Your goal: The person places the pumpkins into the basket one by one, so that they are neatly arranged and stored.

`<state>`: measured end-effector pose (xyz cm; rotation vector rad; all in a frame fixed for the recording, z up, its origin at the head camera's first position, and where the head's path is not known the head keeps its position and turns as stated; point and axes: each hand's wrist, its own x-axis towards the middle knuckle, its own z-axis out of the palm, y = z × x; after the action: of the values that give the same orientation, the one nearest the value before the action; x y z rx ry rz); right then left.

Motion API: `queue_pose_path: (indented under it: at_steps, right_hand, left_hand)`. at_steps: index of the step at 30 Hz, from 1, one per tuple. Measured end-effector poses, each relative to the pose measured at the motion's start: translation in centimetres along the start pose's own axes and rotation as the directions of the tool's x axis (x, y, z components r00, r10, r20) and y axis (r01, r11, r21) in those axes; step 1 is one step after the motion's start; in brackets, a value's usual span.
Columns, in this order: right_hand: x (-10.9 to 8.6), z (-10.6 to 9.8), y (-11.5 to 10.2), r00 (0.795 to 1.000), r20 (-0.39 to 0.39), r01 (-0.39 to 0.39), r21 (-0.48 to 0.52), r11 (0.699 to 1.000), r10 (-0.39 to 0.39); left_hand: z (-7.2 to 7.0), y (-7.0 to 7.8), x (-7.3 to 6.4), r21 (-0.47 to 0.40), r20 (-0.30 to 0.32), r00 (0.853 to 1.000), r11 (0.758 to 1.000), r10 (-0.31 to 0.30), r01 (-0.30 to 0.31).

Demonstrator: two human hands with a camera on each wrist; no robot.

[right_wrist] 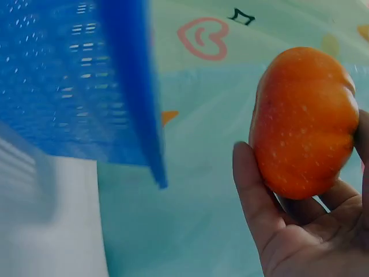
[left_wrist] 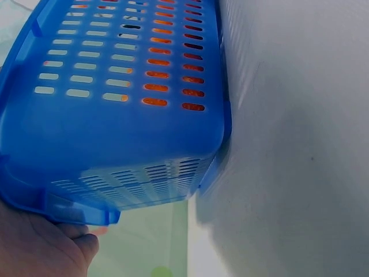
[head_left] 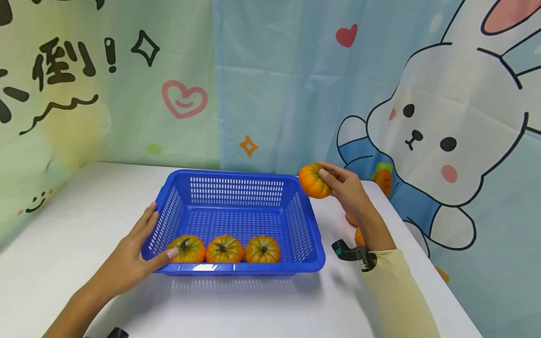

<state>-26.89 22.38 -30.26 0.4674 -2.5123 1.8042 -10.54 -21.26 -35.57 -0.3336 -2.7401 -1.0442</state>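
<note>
A blue plastic basket (head_left: 236, 269) with slotted walls stands on the white table. Three small orange-and-green pumpkins sit in a row along its near side: a left one (head_left: 189, 251), a middle one (head_left: 225, 251) and a right one (head_left: 263, 251). My left hand (head_left: 131, 258) grips the basket's left near corner, thumb over the rim and fingers along the outside wall. Above the table by the basket's far right corner, my right hand (head_left: 348, 188) holds another small pumpkin (head_left: 312, 182) between thumb and fingers. Its smooth orange skin (right_wrist: 305, 124) fills much of the right wrist view.
More orange pumpkins (head_left: 359, 237) lie on the table to the right, partly hidden behind my right forearm. The white table (head_left: 270, 310) ends at a slanting right edge. A printed curtain (head_left: 279, 94) with a rabbit hangs behind it.
</note>
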Motion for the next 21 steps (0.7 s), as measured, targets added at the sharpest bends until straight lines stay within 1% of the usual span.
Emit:
queue_pose_path:
  at_steps: [2,5,11,17,21]
  right_hand:
    - [0.3,0.3,-0.6,0.999,0.04,0.024,-0.015,1.0,-0.023]
    - [0.9,0.8,-1.5,0.994,0.096,0.048,-0.008,0.999,-0.047]
    - [1.8,2.2,-2.5,0.979,0.195,0.065,-0.027,0.998,-0.059]
    - [2.5,3.7,-3.0,0.969,0.243,0.059,-0.038,0.998,-0.048]
    - [3.0,4.4,-3.3,0.963,0.267,0.061,-0.066,0.996,-0.041]
  left_hand:
    - [0.0,0.0,0.0,-0.004,0.002,1.0,1.0,0.0,0.0]
    - [0.0,0.1,0.0,-0.011,-0.001,1.0,1.0,0.006,-0.006]
    - [-0.1,0.1,-0.1,-0.018,0.004,1.0,1.0,0.009,-0.009]
    - [0.0,0.0,0.0,-0.01,0.002,1.0,1.0,0.009,-0.009]
    - [0.0,-0.1,0.0,-0.004,-0.006,1.0,1.0,0.016,-0.016]
